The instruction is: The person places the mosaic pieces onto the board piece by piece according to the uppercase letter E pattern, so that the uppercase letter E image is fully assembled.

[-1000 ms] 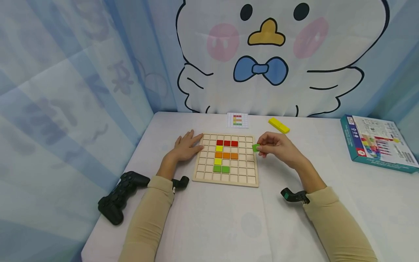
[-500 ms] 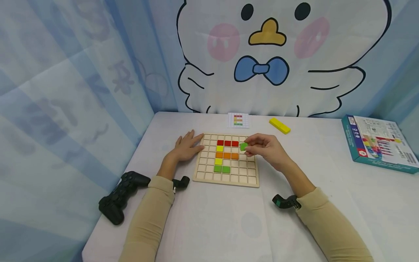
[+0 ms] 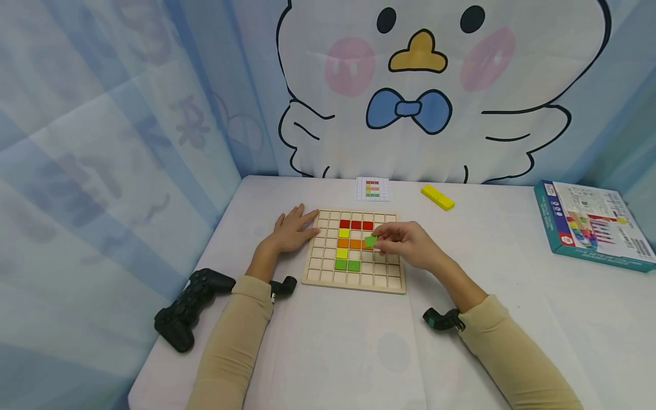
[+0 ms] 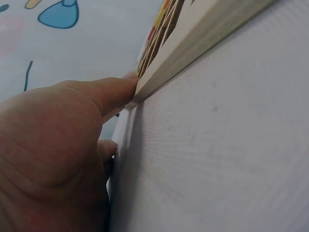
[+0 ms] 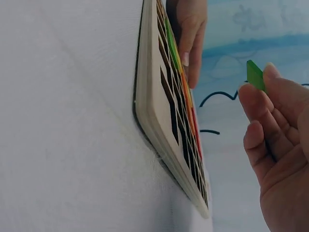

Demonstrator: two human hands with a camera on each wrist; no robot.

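My right hand (image 3: 407, 244) pinches a green square tile (image 3: 370, 242) between thumb and fingertips; the right wrist view shows the tile (image 5: 255, 76) raised off the board. In the head view it overlaps the right end of the orange row. The wooden grid board (image 3: 323, 276) carries red tiles (image 3: 356, 225) along the top, two yellow tiles (image 3: 341, 253), orange tiles (image 3: 355, 244) and two green tiles (image 3: 353, 265). At the board's left edge lies my left hand (image 3: 293, 229), fingers spread. Its thumb touches the wooden rim (image 4: 178, 63) in the left wrist view.
Behind the board lies a small pattern card (image 3: 373, 188) with coloured squares. A yellow block (image 3: 438, 197) sits to its right. A black game controller (image 3: 189, 307) is by my left forearm, and a flat game box (image 3: 597, 225) lies at far right.
My right hand has carried the green tile leftward from beside the board's right edge to over the orange row, then slightly nearer to me. The left hand stays in place.
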